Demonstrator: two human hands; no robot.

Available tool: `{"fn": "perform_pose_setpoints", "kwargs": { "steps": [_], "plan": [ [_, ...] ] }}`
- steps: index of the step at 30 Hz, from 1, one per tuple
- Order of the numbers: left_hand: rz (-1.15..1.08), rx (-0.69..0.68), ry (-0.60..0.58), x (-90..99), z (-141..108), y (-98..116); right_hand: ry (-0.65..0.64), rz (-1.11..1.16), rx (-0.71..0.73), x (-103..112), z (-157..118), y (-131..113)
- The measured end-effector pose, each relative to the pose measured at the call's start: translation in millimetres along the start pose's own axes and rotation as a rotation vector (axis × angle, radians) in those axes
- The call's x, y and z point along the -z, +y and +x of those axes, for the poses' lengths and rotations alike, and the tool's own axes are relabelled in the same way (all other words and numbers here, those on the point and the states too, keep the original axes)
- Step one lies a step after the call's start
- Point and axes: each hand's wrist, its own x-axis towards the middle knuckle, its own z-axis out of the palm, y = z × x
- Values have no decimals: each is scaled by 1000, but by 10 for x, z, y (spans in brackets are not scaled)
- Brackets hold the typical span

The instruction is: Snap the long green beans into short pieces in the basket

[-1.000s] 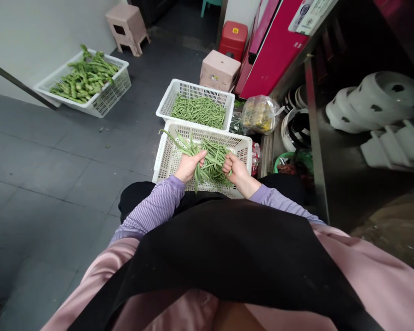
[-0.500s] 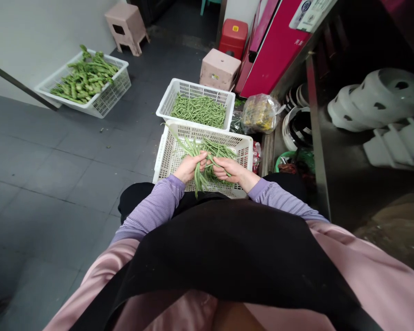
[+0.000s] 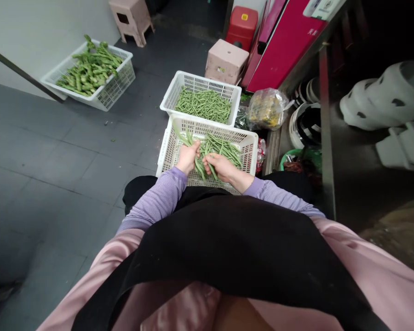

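A black apron occupies the near side. Just beyond it, the right hand has its grip closed, pinching green beans between thumb and curled fingers. The left hand, beside it, has its grip closed around a bunch of long beans. Both hands are over the near basket; a bean pile lies inside, toward the right. The far basket contains short beans. A pink stool stands beyond its right side.
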Motion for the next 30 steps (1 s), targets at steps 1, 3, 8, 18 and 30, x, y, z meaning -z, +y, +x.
{"fn": "perform_pose_setpoints", "kwargs": {
  "steps": [1,3,8,18,30],
  "plan": [
    [-51,66,-18,25,37,20,29,-1,9,12,8,10],
    [-136,160,-68,65,83,74,21,-34,-64,72,0,27],
    [-216,139,17,117,145,111,-130,-214,-165,141,-122,121],
    [-195,-27,276,262,361,9,-226,-168,-224,117,-220,196],
    [-70,-50,197,16,-54,122,764,-776,236,742,321,234]
  ]
}}
